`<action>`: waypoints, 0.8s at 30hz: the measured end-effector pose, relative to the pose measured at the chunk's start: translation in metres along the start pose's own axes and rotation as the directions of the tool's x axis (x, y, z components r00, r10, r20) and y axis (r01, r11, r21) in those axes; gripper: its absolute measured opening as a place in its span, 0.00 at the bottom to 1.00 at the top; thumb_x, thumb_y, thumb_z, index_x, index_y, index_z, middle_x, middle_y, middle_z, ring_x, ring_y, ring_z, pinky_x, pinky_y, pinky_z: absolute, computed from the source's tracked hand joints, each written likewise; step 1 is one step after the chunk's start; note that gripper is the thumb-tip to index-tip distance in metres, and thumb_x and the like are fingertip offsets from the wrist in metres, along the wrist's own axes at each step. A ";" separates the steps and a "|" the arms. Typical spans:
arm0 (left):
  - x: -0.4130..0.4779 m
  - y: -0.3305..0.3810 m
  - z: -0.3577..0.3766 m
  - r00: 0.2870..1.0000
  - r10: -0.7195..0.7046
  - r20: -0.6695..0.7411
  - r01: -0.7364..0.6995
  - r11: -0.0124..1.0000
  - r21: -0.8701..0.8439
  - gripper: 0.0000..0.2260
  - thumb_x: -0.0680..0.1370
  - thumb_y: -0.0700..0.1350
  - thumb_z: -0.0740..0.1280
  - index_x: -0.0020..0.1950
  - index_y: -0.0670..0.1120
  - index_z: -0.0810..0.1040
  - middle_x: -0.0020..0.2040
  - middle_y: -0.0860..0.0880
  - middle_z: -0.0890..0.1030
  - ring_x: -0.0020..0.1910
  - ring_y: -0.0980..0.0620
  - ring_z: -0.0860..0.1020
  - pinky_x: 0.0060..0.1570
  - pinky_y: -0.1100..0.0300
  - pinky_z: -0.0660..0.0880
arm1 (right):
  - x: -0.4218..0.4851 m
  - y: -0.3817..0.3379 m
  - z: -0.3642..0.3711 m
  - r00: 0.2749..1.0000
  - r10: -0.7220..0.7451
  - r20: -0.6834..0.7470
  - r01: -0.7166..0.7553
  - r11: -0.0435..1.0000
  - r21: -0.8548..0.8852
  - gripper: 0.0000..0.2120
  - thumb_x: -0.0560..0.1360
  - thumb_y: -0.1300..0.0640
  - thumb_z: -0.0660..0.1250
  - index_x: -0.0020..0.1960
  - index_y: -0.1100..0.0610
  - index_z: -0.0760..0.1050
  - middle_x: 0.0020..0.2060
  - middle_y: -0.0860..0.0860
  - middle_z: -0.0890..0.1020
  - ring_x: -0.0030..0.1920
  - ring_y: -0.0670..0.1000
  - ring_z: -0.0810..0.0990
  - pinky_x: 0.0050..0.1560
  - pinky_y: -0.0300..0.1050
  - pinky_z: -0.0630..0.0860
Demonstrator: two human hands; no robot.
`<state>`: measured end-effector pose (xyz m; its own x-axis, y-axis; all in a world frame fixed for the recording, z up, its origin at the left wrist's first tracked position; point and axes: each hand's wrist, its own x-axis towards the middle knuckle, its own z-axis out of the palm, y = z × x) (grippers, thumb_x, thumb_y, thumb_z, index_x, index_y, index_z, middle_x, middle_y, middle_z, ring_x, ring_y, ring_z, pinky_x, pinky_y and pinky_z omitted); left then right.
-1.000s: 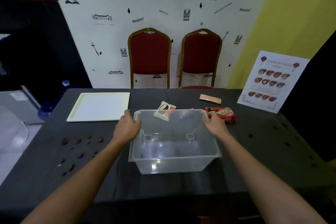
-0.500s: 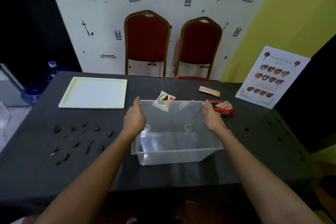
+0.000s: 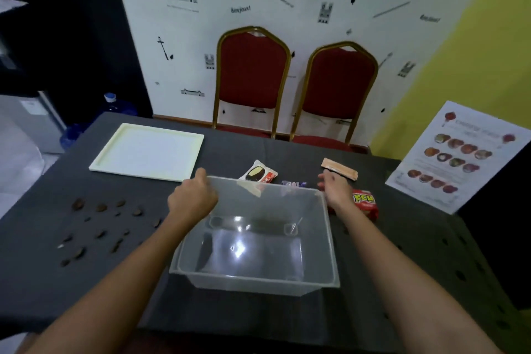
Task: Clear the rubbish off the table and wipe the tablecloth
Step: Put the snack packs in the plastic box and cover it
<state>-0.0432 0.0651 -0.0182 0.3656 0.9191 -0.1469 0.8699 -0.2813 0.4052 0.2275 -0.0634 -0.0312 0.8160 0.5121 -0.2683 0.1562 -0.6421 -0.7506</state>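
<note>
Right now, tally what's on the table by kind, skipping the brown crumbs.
Snack wrappers: 4 (white-and-black, purple, long tan, red)
Clear plastic bin: 1
White square plastic tray: 1
Printed food menu sheet: 1
Total: 7

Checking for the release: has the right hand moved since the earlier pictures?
Yes. The right hand has left the clear bin's far right corner and reached farther back, toward the tan wrapper.

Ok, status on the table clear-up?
Left hand grips the clear bin at its far-left corner. Right hand open, by the orange wrapper. Bin empty; white wrapper, red packet, crumbs on the tablecloth. Nothing in the way.
</note>
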 end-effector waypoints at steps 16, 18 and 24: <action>0.010 -0.011 0.013 0.999 0.032 0.034 -0.018 0.937 -0.350 0.11 0.78 0.50 0.52 0.53 0.55 0.72 0.54 0.48 0.78 0.50 0.46 0.75 0.52 0.51 0.72 | 0.091 -0.023 0.015 0.810 -0.275 0.518 0.524 0.734 -0.431 0.09 0.68 0.54 0.77 0.46 0.51 0.81 0.43 0.50 0.83 0.41 0.47 0.78 0.40 0.40 0.73; 0.007 -0.009 0.009 0.998 0.040 0.043 -0.017 0.895 -0.445 0.13 0.78 0.51 0.51 0.51 0.54 0.74 0.53 0.50 0.79 0.51 0.49 0.76 0.54 0.52 0.72 | 0.074 -0.054 -0.003 0.764 -0.320 0.561 0.532 0.805 -0.265 0.08 0.69 0.56 0.76 0.47 0.53 0.80 0.38 0.50 0.82 0.36 0.45 0.78 0.35 0.38 0.73; 0.007 -0.008 0.007 1.000 0.007 0.017 0.002 0.882 -0.471 0.14 0.79 0.49 0.50 0.46 0.51 0.76 0.48 0.47 0.81 0.47 0.48 0.78 0.55 0.47 0.74 | -0.017 -0.123 -0.017 0.408 -0.253 0.877 0.546 0.838 -0.012 0.06 0.72 0.61 0.73 0.48 0.58 0.78 0.38 0.52 0.84 0.36 0.46 0.83 0.35 0.36 0.79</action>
<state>-0.0452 0.0723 -0.0293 0.3770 0.9125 -0.1590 0.6121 -0.1166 0.7821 0.2038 -0.0032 0.0764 -0.1949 0.8720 -0.4491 0.5828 -0.2653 -0.7681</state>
